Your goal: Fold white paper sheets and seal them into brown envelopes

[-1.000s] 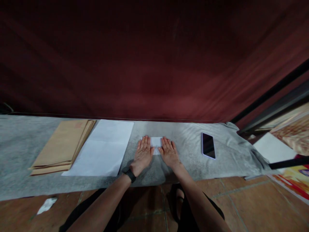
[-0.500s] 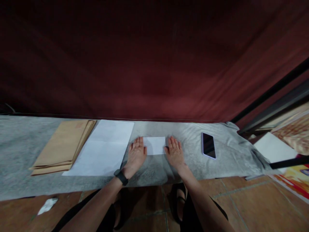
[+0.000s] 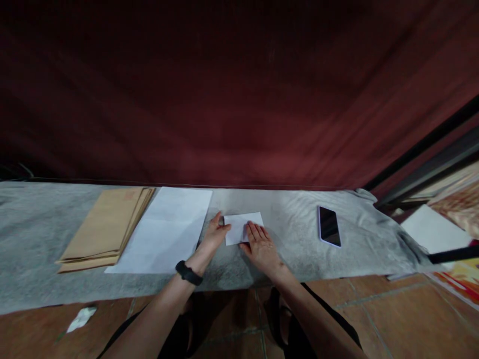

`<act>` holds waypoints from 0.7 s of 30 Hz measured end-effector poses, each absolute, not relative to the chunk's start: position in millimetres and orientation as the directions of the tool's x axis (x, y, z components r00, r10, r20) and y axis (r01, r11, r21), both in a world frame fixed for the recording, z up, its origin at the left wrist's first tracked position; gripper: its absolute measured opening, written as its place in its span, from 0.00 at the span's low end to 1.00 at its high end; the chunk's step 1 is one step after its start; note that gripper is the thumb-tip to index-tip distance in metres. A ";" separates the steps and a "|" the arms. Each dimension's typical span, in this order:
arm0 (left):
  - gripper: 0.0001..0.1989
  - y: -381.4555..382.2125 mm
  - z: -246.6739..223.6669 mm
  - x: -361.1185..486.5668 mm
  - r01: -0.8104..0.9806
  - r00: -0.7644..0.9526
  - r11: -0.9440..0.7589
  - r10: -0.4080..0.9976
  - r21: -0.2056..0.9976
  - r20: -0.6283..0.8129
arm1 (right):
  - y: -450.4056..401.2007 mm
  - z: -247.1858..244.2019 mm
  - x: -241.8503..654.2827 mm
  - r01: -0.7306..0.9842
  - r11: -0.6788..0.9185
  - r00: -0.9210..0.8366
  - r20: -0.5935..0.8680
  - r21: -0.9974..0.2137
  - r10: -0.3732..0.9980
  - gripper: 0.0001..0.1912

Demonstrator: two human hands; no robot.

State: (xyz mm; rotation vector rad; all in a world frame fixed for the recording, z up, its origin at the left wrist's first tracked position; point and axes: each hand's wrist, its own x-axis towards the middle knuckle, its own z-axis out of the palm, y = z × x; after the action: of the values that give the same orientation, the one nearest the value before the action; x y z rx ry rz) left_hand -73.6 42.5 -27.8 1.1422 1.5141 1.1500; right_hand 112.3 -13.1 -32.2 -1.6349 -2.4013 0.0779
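A small folded white paper (image 3: 235, 227) lies on the grey cloth between my hands. My right hand (image 3: 260, 244) rests flat on its right part, fingers stretched out. At the paper's left edge is my left hand (image 3: 215, 233), its thumb and forefinger apart and the thumb touching the edge; its other fingers are partly hidden. Left of my hands a large white sheet (image 3: 164, 229) lies flat, beside a stack of brown envelopes (image 3: 103, 222).
A phone (image 3: 330, 226) lies to the right on the grey cloth (image 3: 295, 259). Behind the cloth hangs a dark red curtain (image 3: 239, 124). Black bars (image 3: 422, 144) and a white sheet (image 3: 436, 229) are at the far right. Crumpled white paper (image 3: 81, 319) lies on the tiled floor.
My right hand has moved left from the small paper's edge onto the paper. My left hand has turned on its side with its thumb apart. The paper is slightly tilted now.
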 end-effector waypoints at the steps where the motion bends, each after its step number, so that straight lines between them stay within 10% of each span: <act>1: 0.34 42.2 -25.7 -72.3 0.063 -0.177 0.175 0.971 0.982 -0.162 | -12.7 -31.4 112.5 0.911 0.375 -0.349 0.164 -0.173 0.923 0.33; 9: 0.37 42.2 -0.9 -58.1 -0.270 -0.121 0.266 0.944 0.925 -0.307 | -13.3 -21.7 108.1 0.901 0.384 -0.346 0.198 -0.202 0.917 0.32; 13: 0.29 42.3 12.1 -55.8 -0.429 -0.049 0.233 0.959 0.873 -0.280 | -3.9 -7.0 116.8 0.813 0.357 -0.259 0.264 -0.459 0.929 0.25; 17: 0.26 37.3 15.8 -48.2 -0.415 -0.050 0.253 0.953 0.874 -0.299 | 13.1 6.1 127.9 0.303 0.122 0.104 0.161 -0.945 0.982 0.26; 21: 0.41 28.6 8.9 -37.5 -0.310 0.036 0.257 0.965 0.916 -0.258 | 18.0 3.3 125.7 -0.321 -0.013 0.151 -0.065 -0.947 0.986 0.22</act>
State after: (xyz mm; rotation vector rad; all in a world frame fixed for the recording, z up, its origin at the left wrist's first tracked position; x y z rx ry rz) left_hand -37.5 28.6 8.9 0.7852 1.0926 1.1525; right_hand 125.7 18.0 3.3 -1.0671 -0.8359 1.2555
